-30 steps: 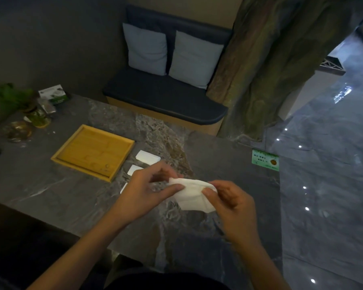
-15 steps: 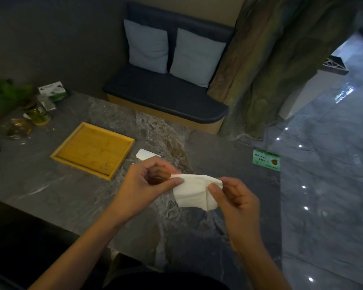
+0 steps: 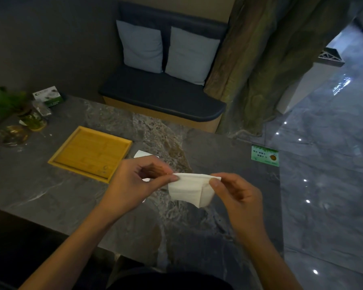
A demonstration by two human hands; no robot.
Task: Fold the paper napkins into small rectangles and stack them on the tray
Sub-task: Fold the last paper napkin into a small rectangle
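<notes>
1. The paper napkin hangs in the air at the centre of the frame, above the worktop and not touching it. Its top edge is pulled taut, so the long axis runs left to right across the frame, tilting slightly down to the right.
2. The left hand pinches the napkin's upper left corner between thumb and forefinger; the right hand pinches the upper right corner the same way. The hands are apart, with the napkin's width between them, each clamped on one end.
3. The body of the napkin droops below the held edge, and a fold line runs down its right part.
4. The tray lies on the worktop at left of centre in the frame, up and left of the hands, with nothing stacked on it. The left hand is the nearer one to it.
5. A flat white napkin piece shows on the worktop just right of the tray, partly hidden behind the left hand.
6. Judgement: the next fold likely brings the two pinched ends together along that left-right axis, and the finished rectangle would then travel up-left to the tray.
</notes>
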